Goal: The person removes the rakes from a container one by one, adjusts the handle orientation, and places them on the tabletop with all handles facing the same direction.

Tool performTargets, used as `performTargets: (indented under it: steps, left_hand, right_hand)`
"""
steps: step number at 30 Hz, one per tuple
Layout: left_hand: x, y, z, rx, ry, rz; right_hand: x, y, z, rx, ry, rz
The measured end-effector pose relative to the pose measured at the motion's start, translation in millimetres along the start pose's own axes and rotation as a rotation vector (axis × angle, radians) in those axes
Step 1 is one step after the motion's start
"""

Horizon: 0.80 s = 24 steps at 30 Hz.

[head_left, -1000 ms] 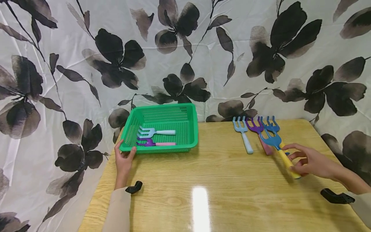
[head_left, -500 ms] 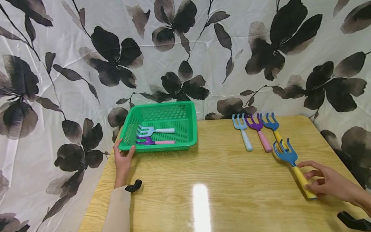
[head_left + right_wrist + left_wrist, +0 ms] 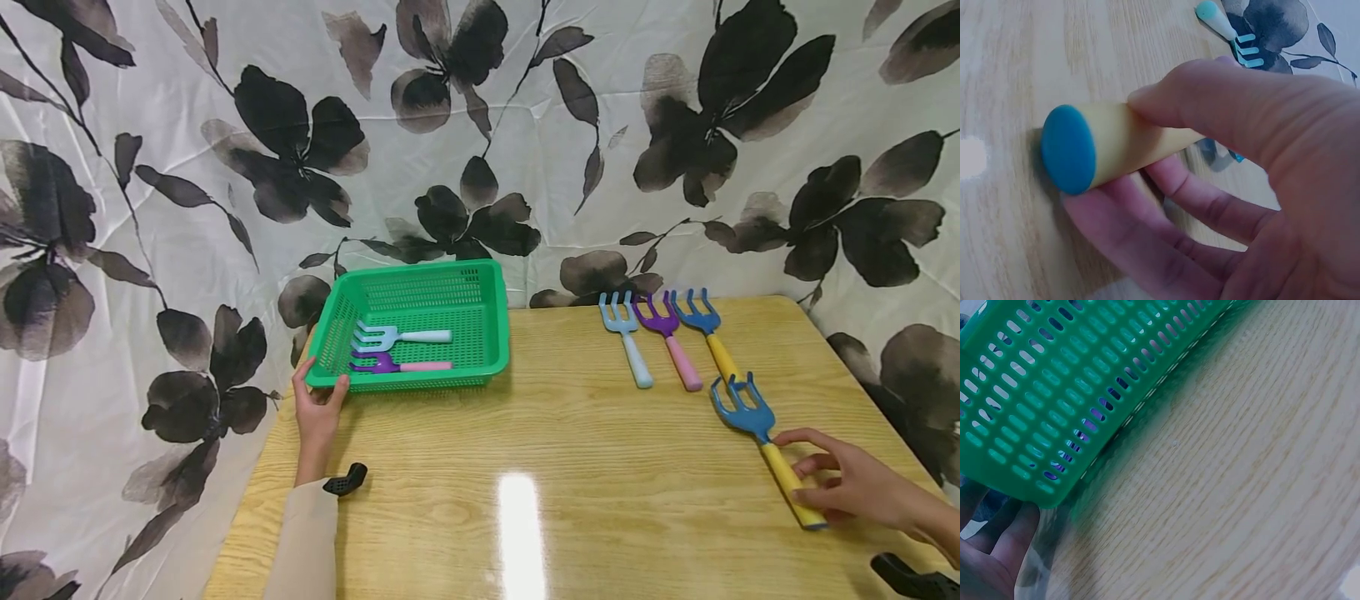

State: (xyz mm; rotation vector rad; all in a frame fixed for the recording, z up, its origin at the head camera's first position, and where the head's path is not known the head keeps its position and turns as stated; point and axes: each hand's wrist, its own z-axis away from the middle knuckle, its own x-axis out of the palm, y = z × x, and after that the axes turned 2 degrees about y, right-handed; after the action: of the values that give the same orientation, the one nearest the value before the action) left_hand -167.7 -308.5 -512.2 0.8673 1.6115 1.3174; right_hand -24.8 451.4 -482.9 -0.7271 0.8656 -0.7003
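My right hand (image 3: 862, 487) pinches the yellow handle (image 3: 1119, 140) of a blue-headed hand rake (image 3: 750, 415) between thumb and fingers, low over the table's right side. Its tines point away and overlap the handle end of a second blue-and-yellow hand rake (image 3: 701, 321) in the head view. My left hand (image 3: 318, 417) holds the near left corner of a green perforated basket (image 3: 1079, 394), thumb on the front and fingers at the side. Inside the basket lie a light-blue hand rake (image 3: 405, 337) and a purple hand rake with a pink handle (image 3: 405, 365).
Left of the blue rakes, another light-blue hand rake (image 3: 628, 342) and another purple-and-pink hand rake (image 3: 671, 342) lie side by side on the wooden table (image 3: 585, 475). A floral cloth (image 3: 570, 167) hangs behind the table and along its left side.
My right hand has drawn the blue-and-yellow rake toward me and to the right, uncovering the rakes behind it. My left hand stays at the basket corner.
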Motion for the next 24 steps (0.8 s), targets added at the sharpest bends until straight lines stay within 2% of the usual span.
performTargets:
  steps: [11, 17, 24]
  left_hand:
    - [0.7, 0.8, 0.3, 0.006, -0.002, 0.015]
    - [-0.3, -0.5, -0.3, 0.003, -0.002, 0.013]
    - [-1.2, -0.8, -0.8, 0.000, -0.007, 0.009]
  right_hand:
    - [3.4, -2.4, -3.0, -0.058, -0.047, -0.027]
    - [3.8, -5.2, -3.5, -0.043, -0.050, -0.046]
    - [4.3, -8.0, -4.5, -0.026, -0.022, -0.002]
